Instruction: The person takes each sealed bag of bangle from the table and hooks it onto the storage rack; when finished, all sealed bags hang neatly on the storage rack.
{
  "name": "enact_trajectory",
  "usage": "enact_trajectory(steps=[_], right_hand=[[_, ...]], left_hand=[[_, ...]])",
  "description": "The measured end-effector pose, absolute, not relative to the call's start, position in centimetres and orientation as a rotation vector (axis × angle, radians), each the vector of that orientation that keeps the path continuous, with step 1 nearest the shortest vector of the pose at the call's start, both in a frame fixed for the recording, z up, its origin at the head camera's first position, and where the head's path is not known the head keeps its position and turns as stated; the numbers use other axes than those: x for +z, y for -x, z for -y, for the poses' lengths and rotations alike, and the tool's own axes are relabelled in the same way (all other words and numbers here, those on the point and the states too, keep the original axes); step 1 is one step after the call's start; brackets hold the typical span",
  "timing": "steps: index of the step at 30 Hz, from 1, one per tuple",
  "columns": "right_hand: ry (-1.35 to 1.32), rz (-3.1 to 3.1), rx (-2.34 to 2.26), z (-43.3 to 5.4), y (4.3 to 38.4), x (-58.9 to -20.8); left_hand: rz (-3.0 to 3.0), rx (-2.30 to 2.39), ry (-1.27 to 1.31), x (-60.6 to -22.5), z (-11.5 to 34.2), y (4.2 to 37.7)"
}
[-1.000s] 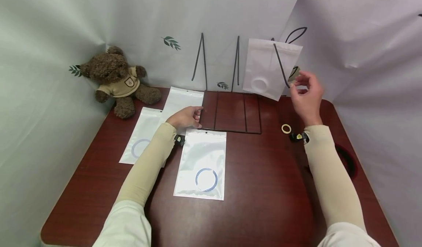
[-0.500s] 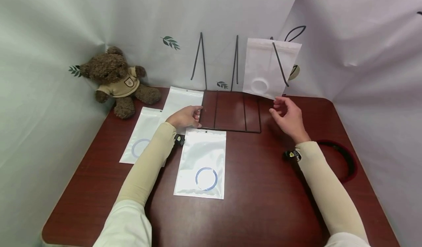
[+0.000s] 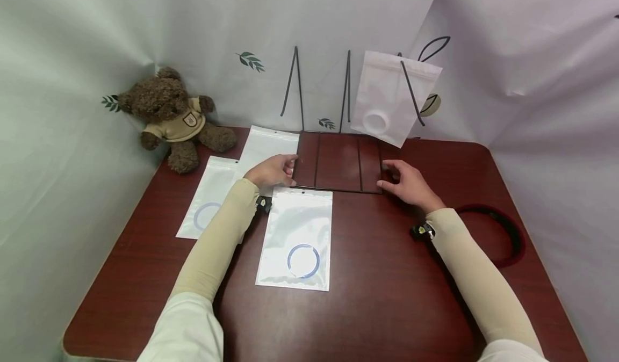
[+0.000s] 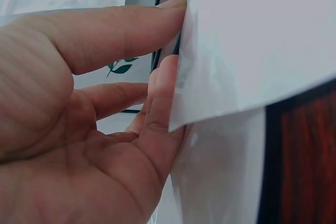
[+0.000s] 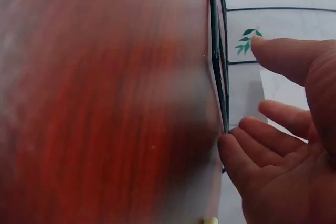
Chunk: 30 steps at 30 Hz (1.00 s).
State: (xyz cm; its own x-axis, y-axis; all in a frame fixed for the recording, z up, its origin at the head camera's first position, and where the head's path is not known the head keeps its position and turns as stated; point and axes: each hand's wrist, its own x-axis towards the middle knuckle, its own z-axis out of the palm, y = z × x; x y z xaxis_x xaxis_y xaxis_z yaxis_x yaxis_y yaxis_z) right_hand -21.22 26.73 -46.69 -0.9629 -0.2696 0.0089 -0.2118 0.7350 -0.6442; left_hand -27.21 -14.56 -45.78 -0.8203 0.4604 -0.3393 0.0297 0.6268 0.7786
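A black wire rack [image 3: 360, 163] with upright prongs stands on the table toward the back. My left hand [image 3: 274, 172] is at the left end of its base, thumb and fingers spread, tips right at the wire and beside a bag's edge in the left wrist view. My right hand [image 3: 410, 182] is at the opposite end, fingers loosely bent, with a fingertip right at the wire [image 5: 219, 77] in the right wrist view. A white zip bag [image 3: 389, 85] hangs tilted on the right prong, a ring-shaped bulge low in it.
Several white zip bags lie at left: one with a blue ring [image 3: 316, 217] in front, others [image 3: 268, 142] partly under my left arm. A brown teddy bear [image 3: 162, 104] sits back left. A dark red hoop [image 3: 515, 244] lies right. A black loop [image 3: 447, 38] shows behind the hanging bag.
My right hand has left the right prong's front end and moved down and left to the rack's base. The hanging bag has swung slightly left. My left hand stays put.
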Motion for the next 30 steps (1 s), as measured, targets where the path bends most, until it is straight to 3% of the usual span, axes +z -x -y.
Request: enact_trajectory(steps=[12, 30], right_hand=[[0.506, -2.812, -0.735, -26.5, 21.5, -47.2], [0.47, -2.774, -0.717, -26.2, 21.4, -46.7]], left_hand=[[-2.326, 1.1, -0.372, -45.5, 14.4, 27.2], [-2.41, 1.043, -0.402, -44.6, 15.0, 26.2]])
